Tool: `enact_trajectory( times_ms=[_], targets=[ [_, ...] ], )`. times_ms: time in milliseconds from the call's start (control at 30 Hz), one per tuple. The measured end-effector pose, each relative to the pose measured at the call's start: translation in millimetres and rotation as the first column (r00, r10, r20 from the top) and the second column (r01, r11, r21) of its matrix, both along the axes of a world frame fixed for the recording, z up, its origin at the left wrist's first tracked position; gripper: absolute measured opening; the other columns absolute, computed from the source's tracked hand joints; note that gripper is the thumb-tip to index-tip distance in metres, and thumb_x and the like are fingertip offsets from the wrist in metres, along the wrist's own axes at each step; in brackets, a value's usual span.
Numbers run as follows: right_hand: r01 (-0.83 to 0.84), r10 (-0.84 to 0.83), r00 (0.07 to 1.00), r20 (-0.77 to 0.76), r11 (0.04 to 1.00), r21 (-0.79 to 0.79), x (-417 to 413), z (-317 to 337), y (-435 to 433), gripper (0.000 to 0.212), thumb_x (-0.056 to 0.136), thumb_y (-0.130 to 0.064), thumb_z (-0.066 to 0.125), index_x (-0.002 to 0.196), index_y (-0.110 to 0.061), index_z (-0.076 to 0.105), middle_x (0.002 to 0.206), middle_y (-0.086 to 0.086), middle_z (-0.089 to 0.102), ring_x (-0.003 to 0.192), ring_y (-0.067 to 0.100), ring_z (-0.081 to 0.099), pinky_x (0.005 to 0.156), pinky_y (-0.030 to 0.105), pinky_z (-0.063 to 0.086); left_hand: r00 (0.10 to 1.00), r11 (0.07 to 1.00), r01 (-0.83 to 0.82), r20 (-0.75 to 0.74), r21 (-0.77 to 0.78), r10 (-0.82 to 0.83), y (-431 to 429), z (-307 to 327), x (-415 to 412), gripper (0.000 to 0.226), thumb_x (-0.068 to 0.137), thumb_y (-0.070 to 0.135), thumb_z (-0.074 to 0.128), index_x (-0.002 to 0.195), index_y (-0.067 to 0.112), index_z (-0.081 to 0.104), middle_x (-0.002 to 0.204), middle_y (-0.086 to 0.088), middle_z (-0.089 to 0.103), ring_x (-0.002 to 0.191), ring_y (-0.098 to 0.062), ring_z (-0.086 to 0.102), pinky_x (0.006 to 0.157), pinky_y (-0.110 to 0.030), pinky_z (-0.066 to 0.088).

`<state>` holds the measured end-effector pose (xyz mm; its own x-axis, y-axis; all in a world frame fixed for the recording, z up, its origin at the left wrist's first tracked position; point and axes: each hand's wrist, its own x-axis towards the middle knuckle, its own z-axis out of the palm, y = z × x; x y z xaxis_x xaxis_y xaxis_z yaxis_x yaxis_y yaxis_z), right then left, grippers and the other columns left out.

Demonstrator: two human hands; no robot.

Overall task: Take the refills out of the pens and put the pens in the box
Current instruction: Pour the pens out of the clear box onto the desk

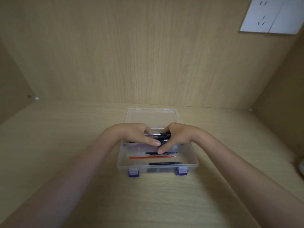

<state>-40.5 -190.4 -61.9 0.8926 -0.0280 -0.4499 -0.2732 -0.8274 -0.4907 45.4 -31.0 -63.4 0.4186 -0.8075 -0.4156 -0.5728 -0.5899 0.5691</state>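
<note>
A clear plastic box with two purple latches stands open on the wooden desk, its lid leaning back. Both hands are over its far half. My left hand and my right hand together hold a bundle of dark pens between them. In the near half lie loose refills: a red refill, a black refill closer to me, and black ones under my right thumb. The far part of the box is hidden by my hands.
The desk sits in a wooden alcove with a back wall and side walls. A white wall socket is at the upper right. A pale object peeks in at the right edge.
</note>
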Motion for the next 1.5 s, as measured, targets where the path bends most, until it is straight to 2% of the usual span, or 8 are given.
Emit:
enact_trajectory(
  times_ms=[367,700,833,1033,1133,1333,1433,1500],
  targets=[
    [-0.104,0.106,0.994,-0.025,0.993,0.055,-3.2,21.3,-7.7,0.029,0.067,-0.035,0.083,0.083,-0.023,0.062,0.076,-0.01,0.06,0.072,0.007,0.055,0.066,0.019,0.04,0.998,0.993,-0.063,0.017,-0.097,0.065,-2.4,1.0,-1.4,0.034,0.068,0.046,0.076,0.086,0.023,0.059,0.084,0.005,0.065,0.077,-0.009,0.06,0.069,-0.024,0.047],
    [-0.04,0.035,0.93,0.367,0.999,0.006,-32.5,51.4,7.7,0.022,0.071,-0.026,0.078,0.08,-0.022,0.058,0.072,-0.007,0.057,0.063,0.008,0.051,0.058,0.022,0.039,0.925,0.962,-0.092,0.336,-0.257,0.178,15.0,41.5,-32.1,0.037,0.067,0.049,0.075,0.089,0.026,0.056,0.081,0.011,0.062,0.073,-0.008,0.057,0.065,-0.027,0.044],
    [-0.044,0.084,0.88,0.467,0.994,-0.098,-88.9,51.2,32.3,0.024,0.07,-0.037,0.075,0.085,-0.03,0.057,0.076,-0.011,0.061,0.069,0.008,0.056,0.063,0.029,0.046,0.888,0.957,-0.04,0.429,-0.287,0.165,43.5,43.8,-84.8,0.031,0.072,0.051,0.07,0.09,0.034,0.052,0.074,0.018,0.056,0.067,0.003,0.05,0.055,-0.015,0.032],
    [-0.032,0.093,0.866,0.492,0.991,-0.13,-155.9,-13.1,58.0,0.032,0.077,-0.045,0.068,0.104,-0.031,0.058,0.097,-0.014,0.062,0.09,0.005,0.056,0.079,0.023,0.045,0.861,0.928,-0.006,0.47,-0.372,0.194,73.1,-34.8,-145.7,0.039,0.072,0.062,0.06,0.101,0.037,0.051,0.09,0.021,0.062,0.083,-0.003,0.059,0.074,-0.024,0.046],
    [-0.014,0.128,0.787,0.604,0.982,-0.19,-164.8,-47.6,60.2,0.03,0.08,-0.044,0.059,0.107,-0.031,0.056,0.096,-0.013,0.058,0.093,0.009,0.053,0.08,0.016,0.038,0.775,0.913,0.053,0.594,-0.405,0.218,73.5,-60.5,-157.2,0.029,0.076,0.054,0.044,0.098,0.036,0.049,0.084,0.017,0.059,0.075,-0.009,0.057,0.065,-0.026,0.047],
    [0.059,0.152,0.739,0.656,0.956,-0.288,-164.7,-64.5,67.6,0.064,0.087,-0.064,0.043,0.133,-0.02,0.047,0.123,-0.009,0.055,0.115,0.01,0.045,0.102,0.022,0.031,0.694,0.913,0.109,0.688,-0.393,0.213,76.9,-72.2,-151.3,0.049,0.079,0.046,0.041,0.125,0.029,0.046,0.113,0.01,0.056,0.1,-0.01,0.053,0.089,-0.027,0.033],
    [0.093,0.187,0.758,0.625,0.918,-0.386,-156.2,-62.8,68.4,0.073,0.09,-0.068,0.028,0.139,-0.016,0.043,0.135,-0.002,0.052,0.123,0.014,0.045,0.109,0.028,0.029,0.713,0.938,0.13,0.687,-0.32,0.136,77.3,-64.6,-141.4,0.062,0.083,0.061,0.035,0.134,0.026,0.042,0.128,0.011,0.053,0.113,-0.008,0.051,0.101,-0.025,0.037],
    [0.1,0.186,0.764,0.619,0.912,-0.397,-146.7,-58.4,67.8,0.074,0.091,-0.068,0.024,0.138,-0.015,0.044,0.133,-0.001,0.054,0.12,0.016,0.048,0.109,0.028,0.027,0.741,0.939,0.124,0.66,-0.322,0.128,77.2,-60.4,-133.5,0.08,0.079,0.077,0.031,0.142,0.027,0.032,0.139,0.013,0.043,0.124,-0.006,0.039,0.107,-0.024,0.023]
  ],
)
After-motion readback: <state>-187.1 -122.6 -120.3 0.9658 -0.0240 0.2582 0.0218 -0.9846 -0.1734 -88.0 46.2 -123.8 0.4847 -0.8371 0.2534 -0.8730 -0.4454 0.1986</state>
